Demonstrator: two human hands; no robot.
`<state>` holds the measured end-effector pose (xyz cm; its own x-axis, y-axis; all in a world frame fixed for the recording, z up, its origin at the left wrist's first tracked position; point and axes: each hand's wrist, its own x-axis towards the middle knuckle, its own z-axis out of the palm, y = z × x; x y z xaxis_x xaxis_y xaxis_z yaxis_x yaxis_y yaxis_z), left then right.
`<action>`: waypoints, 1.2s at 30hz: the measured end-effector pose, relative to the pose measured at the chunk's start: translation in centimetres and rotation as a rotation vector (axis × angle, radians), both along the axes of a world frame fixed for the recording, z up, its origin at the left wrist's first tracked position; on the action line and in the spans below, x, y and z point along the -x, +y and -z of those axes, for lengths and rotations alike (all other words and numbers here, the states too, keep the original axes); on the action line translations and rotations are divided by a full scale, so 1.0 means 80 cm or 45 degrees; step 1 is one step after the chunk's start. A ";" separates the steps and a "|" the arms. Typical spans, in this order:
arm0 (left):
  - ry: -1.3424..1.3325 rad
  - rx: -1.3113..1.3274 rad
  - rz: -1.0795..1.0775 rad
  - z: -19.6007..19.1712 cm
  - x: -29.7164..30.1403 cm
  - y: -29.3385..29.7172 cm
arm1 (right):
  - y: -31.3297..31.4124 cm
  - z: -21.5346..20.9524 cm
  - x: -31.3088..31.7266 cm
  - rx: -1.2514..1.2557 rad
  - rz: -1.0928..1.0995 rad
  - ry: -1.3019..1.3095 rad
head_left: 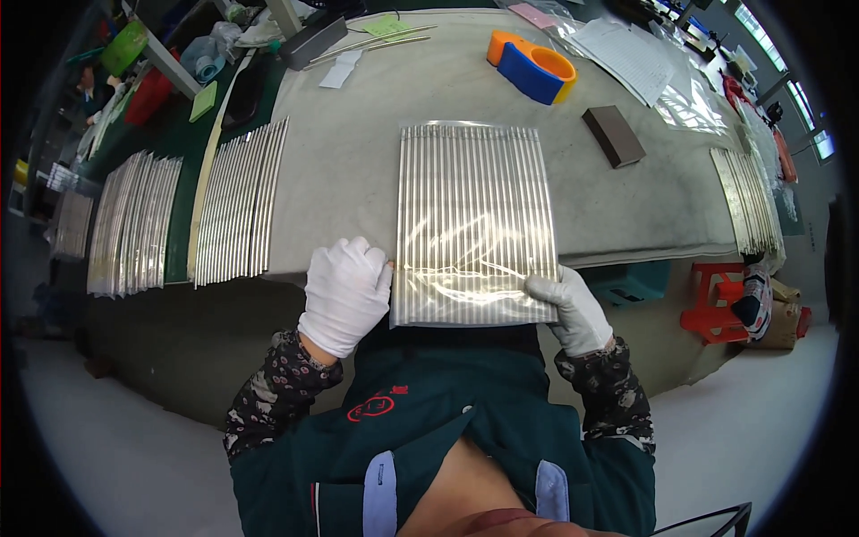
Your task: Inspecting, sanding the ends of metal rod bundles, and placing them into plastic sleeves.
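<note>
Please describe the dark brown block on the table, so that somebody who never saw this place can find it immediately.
Start from the grey table and the clear bag of thin metal strips at its near edge. Beyond the bag's far right corner, towards the orange and blue tape dispenser, lies the dark brown block. It is the only small, matt, dark rectangular piece there; its neighbours are shiny or colourful.

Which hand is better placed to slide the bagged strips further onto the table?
Right, probably. The right hand grips the bag of metal strips at its near corner; the left hand only rests against its left edge.
</note>
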<state>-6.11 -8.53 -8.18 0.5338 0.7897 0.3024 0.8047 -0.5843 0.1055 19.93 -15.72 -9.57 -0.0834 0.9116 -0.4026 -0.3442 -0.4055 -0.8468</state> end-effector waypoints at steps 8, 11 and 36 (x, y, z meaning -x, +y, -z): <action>-0.537 0.503 -0.167 0.036 -0.007 -0.030 | -0.008 0.003 -0.031 0.106 0.041 0.070; -1.413 1.589 -0.188 0.081 -0.014 -0.036 | -0.011 0.004 -0.038 0.092 0.040 0.074; -2.067 2.234 0.033 0.055 -0.058 -0.039 | 0.001 -0.004 -0.021 0.124 -0.006 0.313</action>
<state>-1.49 -11.66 -12.58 0.6586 0.6651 -0.3520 -0.3936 0.7032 0.5922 21.62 -15.63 -9.29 -0.1940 0.8688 -0.4556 -0.5326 -0.4833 -0.6948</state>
